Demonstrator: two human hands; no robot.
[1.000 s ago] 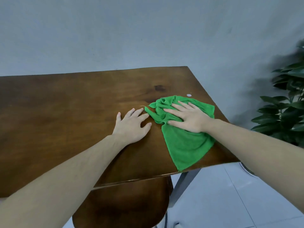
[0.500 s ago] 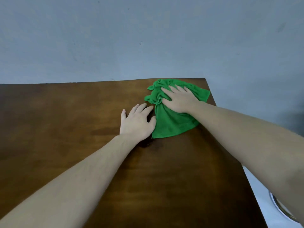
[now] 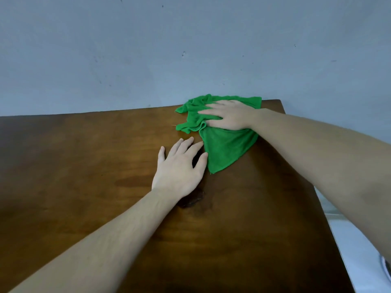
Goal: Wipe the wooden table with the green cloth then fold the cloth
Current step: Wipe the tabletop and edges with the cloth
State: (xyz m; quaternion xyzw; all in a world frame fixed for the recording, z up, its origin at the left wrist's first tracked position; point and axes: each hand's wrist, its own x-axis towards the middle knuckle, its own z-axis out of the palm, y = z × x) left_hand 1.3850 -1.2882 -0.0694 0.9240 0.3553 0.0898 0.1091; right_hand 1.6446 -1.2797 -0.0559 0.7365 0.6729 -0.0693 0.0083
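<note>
The green cloth [image 3: 224,144] lies crumpled near the far right corner of the wooden table [image 3: 84,166], bunched at its far side and tapering to a point toward me. My right hand [image 3: 229,116] presses flat on the cloth's far part with its fingers spread and pointing left. My left hand [image 3: 179,168] rests flat on the bare wood just left of the cloth, its fingertips at the cloth's edge.
A grey-blue wall [image 3: 190,49] stands right behind the table's far edge. The table's right edge [image 3: 330,208] drops to a white floor [image 3: 364,250], where a round metal object [image 3: 387,269] shows at the lower right. A dark knot [image 3: 190,199] marks the wood.
My right hand has pushed the cloth away from me, from the near right edge to the far right corner, and turned its fingers leftward. The view has moved forward; my left hand stayed flat.
</note>
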